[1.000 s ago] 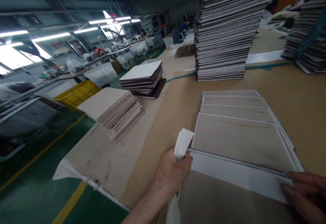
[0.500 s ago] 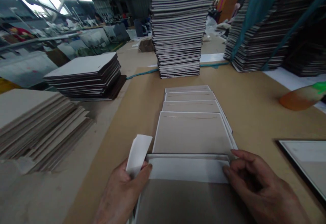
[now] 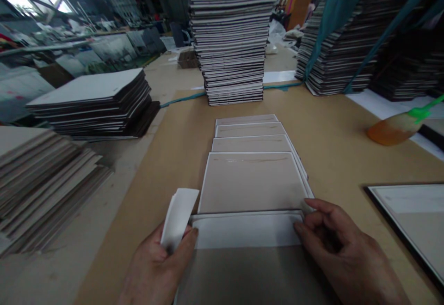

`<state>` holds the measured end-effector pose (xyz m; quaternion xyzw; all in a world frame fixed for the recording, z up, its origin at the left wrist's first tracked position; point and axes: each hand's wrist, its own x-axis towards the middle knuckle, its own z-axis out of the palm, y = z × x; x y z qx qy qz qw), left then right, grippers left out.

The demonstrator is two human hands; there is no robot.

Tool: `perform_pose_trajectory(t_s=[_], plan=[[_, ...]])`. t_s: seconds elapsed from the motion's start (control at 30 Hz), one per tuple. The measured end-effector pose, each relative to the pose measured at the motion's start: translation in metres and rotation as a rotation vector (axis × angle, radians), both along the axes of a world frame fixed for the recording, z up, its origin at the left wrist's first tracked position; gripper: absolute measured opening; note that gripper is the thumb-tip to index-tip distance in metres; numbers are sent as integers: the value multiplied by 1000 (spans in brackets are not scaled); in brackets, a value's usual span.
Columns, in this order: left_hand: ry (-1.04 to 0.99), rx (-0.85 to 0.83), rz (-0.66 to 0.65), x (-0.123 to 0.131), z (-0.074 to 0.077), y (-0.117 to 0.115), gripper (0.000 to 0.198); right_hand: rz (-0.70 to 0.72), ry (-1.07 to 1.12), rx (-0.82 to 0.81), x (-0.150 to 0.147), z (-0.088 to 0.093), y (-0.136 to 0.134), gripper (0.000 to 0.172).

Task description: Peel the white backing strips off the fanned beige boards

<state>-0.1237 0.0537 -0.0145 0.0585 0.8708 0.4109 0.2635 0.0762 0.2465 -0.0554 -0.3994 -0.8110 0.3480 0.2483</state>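
Observation:
My left hand (image 3: 161,259) is closed around a small wad of white paper strips (image 3: 178,215), its thumb on the left edge of the nearest board. That board (image 3: 249,268) is grey-brown with a white strip (image 3: 246,232) along its far edge. My right hand (image 3: 342,245) has its thumb at the board's far right corner, its forefinger just beyond, and looks closed on that edge. Beyond the board, several overlapping grey boards with white borders (image 3: 248,180) run away from me in a staggered row.
Tall board stack (image 3: 236,41) stands behind the row; strapped stacks (image 3: 333,41) rise at back right. Two lower stacks (image 3: 93,106) (image 3: 45,180) lie left. On the right are an orange bottle with a green top (image 3: 391,129) and a dark-edged board (image 3: 409,222).
The view has shifted a little, so most things appear further left. Both hands keep nearly the same hold on the board, and the paper strips remain in my left hand.

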Motion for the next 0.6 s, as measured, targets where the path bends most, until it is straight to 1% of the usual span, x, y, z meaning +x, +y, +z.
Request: perform_pose_trajectory(t_s=[0.13, 0.27, 0.33, 0.4, 0.6], plan=[[25, -54, -32, 3, 1, 1, 49, -8, -1, 12, -3, 1, 1, 30], [40, -101, -106, -1, -1, 0, 52, -11, -9, 31, -5, -2, 1, 30], [40, -127, -127, -3, -3, -1, 54, 12, -26, 24, -4, -3, 2, 31], [43, -143, -125, -4, -3, -1, 53, 17, -31, 23, -4, -3, 2, 33], [39, -79, -83, 1, 3, 4, 42, 11, -44, 44, -2, -7, 4, 33]])
